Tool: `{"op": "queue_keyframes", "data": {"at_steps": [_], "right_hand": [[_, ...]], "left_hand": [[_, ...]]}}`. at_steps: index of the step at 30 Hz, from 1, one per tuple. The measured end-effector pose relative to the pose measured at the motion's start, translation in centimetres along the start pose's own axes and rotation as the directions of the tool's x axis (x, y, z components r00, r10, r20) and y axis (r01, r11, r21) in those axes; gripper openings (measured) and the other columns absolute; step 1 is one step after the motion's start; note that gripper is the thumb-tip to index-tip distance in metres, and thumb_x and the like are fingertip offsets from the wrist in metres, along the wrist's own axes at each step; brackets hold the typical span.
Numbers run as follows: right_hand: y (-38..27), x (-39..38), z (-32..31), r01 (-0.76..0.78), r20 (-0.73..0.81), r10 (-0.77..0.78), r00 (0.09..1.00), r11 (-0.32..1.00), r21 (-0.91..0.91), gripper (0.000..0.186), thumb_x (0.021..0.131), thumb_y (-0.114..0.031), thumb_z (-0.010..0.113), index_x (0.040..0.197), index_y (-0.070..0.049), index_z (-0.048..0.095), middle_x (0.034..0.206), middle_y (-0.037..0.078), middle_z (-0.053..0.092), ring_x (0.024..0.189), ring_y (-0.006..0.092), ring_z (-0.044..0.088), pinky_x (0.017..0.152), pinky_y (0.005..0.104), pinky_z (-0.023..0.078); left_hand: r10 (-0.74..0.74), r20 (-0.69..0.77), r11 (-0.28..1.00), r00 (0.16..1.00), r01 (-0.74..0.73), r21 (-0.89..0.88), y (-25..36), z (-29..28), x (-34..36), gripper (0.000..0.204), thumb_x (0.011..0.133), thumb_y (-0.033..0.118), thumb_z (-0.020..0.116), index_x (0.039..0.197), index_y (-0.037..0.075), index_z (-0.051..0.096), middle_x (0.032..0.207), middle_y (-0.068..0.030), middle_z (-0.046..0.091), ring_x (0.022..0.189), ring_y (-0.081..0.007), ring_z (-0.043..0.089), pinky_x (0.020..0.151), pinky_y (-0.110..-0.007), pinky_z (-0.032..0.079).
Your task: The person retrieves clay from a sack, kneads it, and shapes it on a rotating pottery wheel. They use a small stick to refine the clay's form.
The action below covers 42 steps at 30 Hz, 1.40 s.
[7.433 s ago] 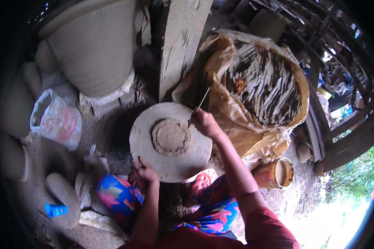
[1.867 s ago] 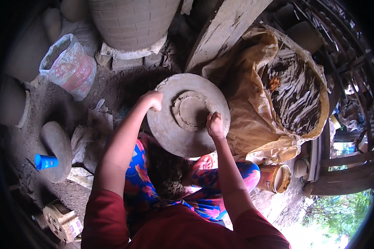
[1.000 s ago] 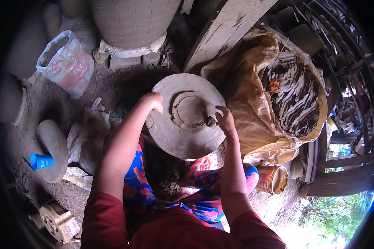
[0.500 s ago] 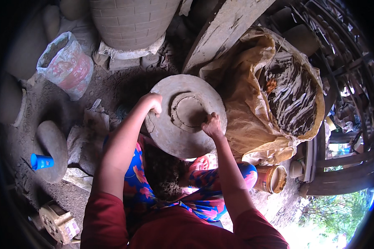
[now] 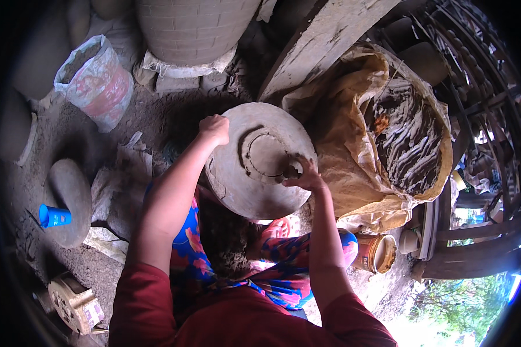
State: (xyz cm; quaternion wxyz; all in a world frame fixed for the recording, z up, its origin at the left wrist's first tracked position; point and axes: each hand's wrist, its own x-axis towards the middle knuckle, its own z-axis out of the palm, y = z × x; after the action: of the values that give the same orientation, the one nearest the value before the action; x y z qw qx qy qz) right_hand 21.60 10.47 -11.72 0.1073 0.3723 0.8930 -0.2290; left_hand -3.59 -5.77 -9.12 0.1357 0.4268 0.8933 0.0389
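A round grey potter's wheel (image 5: 231, 159), dusted with clay, stands in front of my knees. A flat clay disc (image 5: 265, 154) lies at its middle, inside a rough raised ring of clay (image 5: 255, 134). My left hand (image 5: 215, 128) is closed over the wheel's upper left rim, its fingertips mostly hidden. At the right side of the clay ring is my right hand (image 5: 308, 176), thumb and fingers apart and curved. Shadow lies between them, and I see nothing held there.
A cloth-lined heap of wet clay (image 5: 408, 139) sits at the right, above a brown bucket (image 5: 376, 253). Leftward are a clay-filled sack (image 5: 95, 87), a blue cup (image 5: 55, 216) and a small stool (image 5: 75, 303). A large clay pot (image 5: 197, 32) and wooden beam (image 5: 324, 43) stand beyond the wheel.
My right hand has opened from a closed grip on the ring's edge and drawn slightly right. My left hand has shifted up along the wheel's rim.
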Motion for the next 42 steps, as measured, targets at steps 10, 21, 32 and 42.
{"op": "queue_keyframes", "data": {"at_steps": [10,21,32,42], "right_hand": [[-2.1,-1.6,1.7,0.094,-0.161,-0.074,0.984,0.988,0.124,0.07,0.055,-0.027,0.073,0.113,0.001,0.046,0.111,0.018,0.049,0.103,0.0267,0.048,0.088,0.0323,0.038],[-0.4,1.6,-1.4,0.231,-0.252,-0.185,0.95,0.958,0.171,0.044,0.068,-0.027,0.062,0.107,-0.008,0.053,0.108,0.014,0.05,0.111,0.0267,0.038,0.093,0.038,0.031],[0.2,3.9,0.1,0.083,0.015,-0.082,0.997,0.969,-0.234,0.039,0.068,-0.001,0.043,0.098,-0.019,0.062,0.113,0.003,0.047,0.116,0.0198,0.034,0.1,0.0468,0.017],[-1.4,0.0,-1.9,0.133,0.02,-0.141,0.99,0.965,0.227,0.023,0.069,-0.006,0.05,0.088,0.002,0.061,0.078,0.015,0.061,0.074,0.0193,0.058,0.069,0.0291,0.045]], "left_hand": [[0.089,0.488,0.994,0.868,-0.112,0.018,0.8,-1.0,-0.1,0.044,0.055,0.023,0.074,0.091,0.001,0.062,0.094,-0.0157,0.06,0.085,-0.0247,0.058,0.074,-0.033,0.047],[0.027,-0.046,0.995,0.999,-0.032,-0.096,0.3,-0.2,0.0,0.033,0.061,0.007,0.059,0.092,-0.004,0.059,0.096,-0.0213,0.057,0.088,-0.0279,0.058,0.073,-0.034,0.047],[0.089,0.317,0.993,0.944,-0.108,0.043,0.1,-0.1,0.8,0.026,0.055,0.006,0.061,0.081,0.0,0.063,0.087,-0.0183,0.06,0.084,-0.0255,0.059,0.068,-0.032,0.049],[0.112,0.408,0.99,0.906,-0.136,0.028,0.7,-1.5,-0.2,0.026,0.058,0.012,0.064,0.082,0.003,0.064,0.087,-0.0142,0.061,0.082,-0.0245,0.06,0.068,-0.034,0.049]]}}
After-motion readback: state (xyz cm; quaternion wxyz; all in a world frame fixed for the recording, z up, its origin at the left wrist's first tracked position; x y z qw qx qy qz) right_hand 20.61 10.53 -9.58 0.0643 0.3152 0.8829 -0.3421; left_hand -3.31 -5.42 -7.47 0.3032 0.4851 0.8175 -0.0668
